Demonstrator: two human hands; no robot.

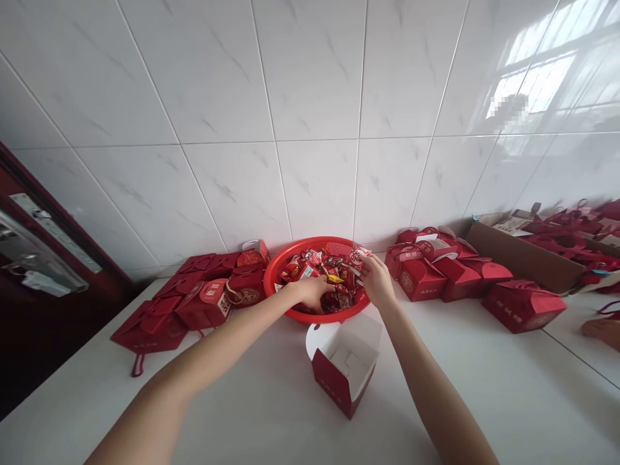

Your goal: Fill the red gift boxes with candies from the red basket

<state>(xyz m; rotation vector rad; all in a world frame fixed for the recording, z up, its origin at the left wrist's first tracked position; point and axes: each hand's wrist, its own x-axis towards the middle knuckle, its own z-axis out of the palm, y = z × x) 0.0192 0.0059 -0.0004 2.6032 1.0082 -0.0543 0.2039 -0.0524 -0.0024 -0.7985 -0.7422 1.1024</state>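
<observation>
A red plastic basket (285,254) full of wrapped candies (310,257) stands against the wall. My left hand (317,294) reaches down into it from the left, touching the candies. Its thumb and fingers look apart, with the fingertips partly hidden among the wrappers; a yellow-wrapped candy (334,279) lies beside it. Over the basket's right rim, my right hand (376,278) is closed on a red-and-white wrapped candy (359,256). In front of the basket, between my forearms, an open red gift box (334,381) shows its white inside, flaps up; no candy is visible in it.
Closed red gift boxes (150,323) are grouped at left, and more boxes (421,278) at right. Farther right, a cardboard carton (527,255) holds red packaging. Another person's hand (603,332) is at the right edge. A tiled wall (320,187) rises behind the white table (261,400).
</observation>
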